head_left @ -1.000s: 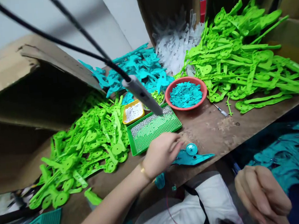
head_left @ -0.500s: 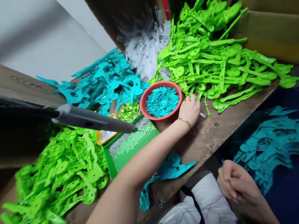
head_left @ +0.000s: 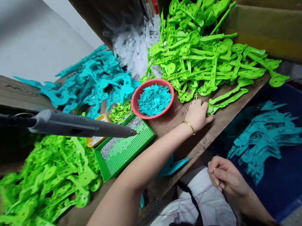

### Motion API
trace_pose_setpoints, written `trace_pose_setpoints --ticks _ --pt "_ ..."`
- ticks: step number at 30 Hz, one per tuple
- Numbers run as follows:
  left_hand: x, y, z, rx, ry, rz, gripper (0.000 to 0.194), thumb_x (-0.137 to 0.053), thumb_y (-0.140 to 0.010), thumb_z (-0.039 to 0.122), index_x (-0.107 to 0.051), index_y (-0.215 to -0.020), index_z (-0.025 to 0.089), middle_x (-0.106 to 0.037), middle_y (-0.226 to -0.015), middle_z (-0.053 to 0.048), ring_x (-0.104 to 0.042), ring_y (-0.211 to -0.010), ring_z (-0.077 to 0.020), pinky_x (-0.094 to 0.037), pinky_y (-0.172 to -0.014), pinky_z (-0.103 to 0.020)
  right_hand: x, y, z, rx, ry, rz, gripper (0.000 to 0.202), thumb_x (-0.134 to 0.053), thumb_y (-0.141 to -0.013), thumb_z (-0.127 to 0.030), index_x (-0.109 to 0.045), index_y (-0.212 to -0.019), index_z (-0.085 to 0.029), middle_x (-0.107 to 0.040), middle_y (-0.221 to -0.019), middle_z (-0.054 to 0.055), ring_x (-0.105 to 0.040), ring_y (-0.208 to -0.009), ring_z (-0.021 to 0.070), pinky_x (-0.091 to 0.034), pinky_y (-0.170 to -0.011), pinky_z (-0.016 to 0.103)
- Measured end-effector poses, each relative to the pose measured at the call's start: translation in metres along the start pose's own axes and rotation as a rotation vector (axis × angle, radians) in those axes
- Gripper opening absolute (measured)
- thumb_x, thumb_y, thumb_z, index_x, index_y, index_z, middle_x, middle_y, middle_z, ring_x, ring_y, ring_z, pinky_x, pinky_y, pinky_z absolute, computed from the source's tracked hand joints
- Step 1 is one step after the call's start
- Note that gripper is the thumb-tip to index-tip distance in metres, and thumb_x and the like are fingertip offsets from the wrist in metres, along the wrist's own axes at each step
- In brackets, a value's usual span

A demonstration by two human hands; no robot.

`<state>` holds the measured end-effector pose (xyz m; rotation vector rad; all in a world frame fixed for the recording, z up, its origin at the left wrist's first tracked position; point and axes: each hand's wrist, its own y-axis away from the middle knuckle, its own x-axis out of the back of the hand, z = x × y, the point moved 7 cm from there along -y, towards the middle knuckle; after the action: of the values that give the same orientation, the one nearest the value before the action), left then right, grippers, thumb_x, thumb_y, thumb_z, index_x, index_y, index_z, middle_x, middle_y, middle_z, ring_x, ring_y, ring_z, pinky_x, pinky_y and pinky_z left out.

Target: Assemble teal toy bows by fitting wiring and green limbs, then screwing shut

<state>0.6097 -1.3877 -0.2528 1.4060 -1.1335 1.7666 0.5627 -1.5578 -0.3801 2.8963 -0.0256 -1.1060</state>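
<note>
My left hand (head_left: 197,116), a gold bangle on its wrist, reaches across to the brown tabletop right of the red bowl (head_left: 135,107) of small teal pieces. Its fingers are spread over the table, thumb apart, beside a long lime-green part (head_left: 227,99); what lies beneath the palm is hidden. A tiny green sprue piece (head_left: 196,95) lies just beyond the fingertips. Held over my lap, my right hand (head_left: 226,176) is closed, thumb against curled fingers. A small glint shows at its fingertips, too small to name. Part of a teal piece (head_left: 174,166) shows below my left forearm.
A grey electric screwdriver (head_left: 82,126) hangs over a green perforated tray (head_left: 128,152) of small metal screws. Lime-green parts (head_left: 49,178) heap at left and back right, teal parts (head_left: 87,83) and clear strips (head_left: 135,41) behind. Stacked teal pieces (head_left: 263,136) lie lower right.
My left hand has shifted from the bowl's edge towards the right and nearer me, covering the small silver cylinder seen before. My right hand stays closed. The whole view has shifted slightly.
</note>
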Motion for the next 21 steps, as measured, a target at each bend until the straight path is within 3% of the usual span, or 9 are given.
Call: trace_pose_setpoints --ticks 5,9,13,15,17,19,21 --pt "0.026 0.055 -0.011 -0.011 0.305 0.013 0.029 -0.072 -0.084 0.04 -0.055 -0.088 0.016 -0.061 -0.093 -0.006 -0.057 -0.087 -0.0187 -0.047 -0.084 -0.031 0.005 -0.002 0.005 -0.022 0.16 0.031 0.031 -0.073 -0.08 -0.046 -0.062 -0.083 -0.016 -0.055 -0.055 -0.004 -0.039 -0.04 0.0027 -0.028 -0.039 0.015" --pt "0.038 0.092 -0.032 0.15 0.548 0.03 0.034 -0.071 -0.082 0.046 -0.053 -0.086 0.018 -0.059 -0.082 0.001 -0.053 -0.072 -0.0129 -0.044 -0.072 -0.026 -0.005 -0.009 0.001 0.002 0.314 -0.003 0.027 -0.068 -0.085 -0.044 -0.067 -0.089 -0.018 -0.059 -0.061 -0.003 -0.046 -0.047 0.0042 -0.037 -0.046 0.016" --pt "0.046 0.13 -0.052 0.289 0.8 0.09 0.035 -0.071 -0.078 0.047 -0.054 -0.085 0.018 -0.067 -0.104 -0.005 -0.062 -0.089 -0.0163 -0.048 -0.082 -0.029 -0.024 -0.005 -0.015 0.115 0.632 -0.136 0.023 -0.062 -0.09 -0.038 -0.073 -0.1 -0.02 -0.07 -0.084 0.004 -0.064 -0.076 0.0112 -0.052 -0.072 0.024" --pt "0.052 0.156 -0.06 0.339 0.869 0.137 0.034 -0.075 -0.075 0.044 -0.056 -0.084 0.018 -0.066 -0.121 -0.009 -0.063 -0.105 -0.0218 -0.048 -0.093 -0.033 -0.023 0.0 -0.025 0.199 0.832 -0.167 0.023 -0.061 -0.09 -0.037 -0.075 -0.103 -0.023 -0.072 -0.103 0.007 -0.066 -0.097 0.0157 -0.052 -0.088 0.031" --pt "0.059 0.192 -0.074 0.452 0.891 0.211 0.032 -0.078 -0.072 0.042 -0.059 -0.085 0.02 -0.066 -0.126 -0.008 -0.064 -0.111 -0.0255 -0.049 -0.099 -0.038 0.006 0.002 -0.041 0.226 0.986 -0.006 0.025 -0.062 -0.088 -0.043 -0.078 -0.093 -0.024 -0.071 -0.11 0.007 -0.065 -0.104 0.019 -0.051 -0.094 0.035" --pt "0.069 0.234 -0.089 0.608 0.91 0.322 0.027 -0.078 -0.072 0.04 -0.062 -0.088 0.024 -0.067 -0.129 -0.001 -0.062 -0.118 -0.0276 -0.049 -0.103 -0.042 0.066 0.003 -0.068 0.193 1.067 0.359 0.033 -0.061 -0.086 -0.05 -0.077 -0.08 -0.022 -0.073 -0.1 0.006 -0.067 -0.095 0.0199 -0.052 -0.091 0.036" --pt "0.081 0.277 -0.103 0.758 0.899 0.437 0.018 -0.075 -0.075 0.039 -0.064 -0.087 0.031 -0.067 -0.129 0.012 -0.056 -0.128 -0.0281 -0.044 -0.11 -0.046 0.136 0.006 -0.103 0.164 1.106 0.693 0.037 -0.059 -0.088 -0.05 -0.074 -0.086 -0.017 -0.071 -0.088 0.008 -0.066 -0.088 0.0213 -0.052 -0.09 0.04"
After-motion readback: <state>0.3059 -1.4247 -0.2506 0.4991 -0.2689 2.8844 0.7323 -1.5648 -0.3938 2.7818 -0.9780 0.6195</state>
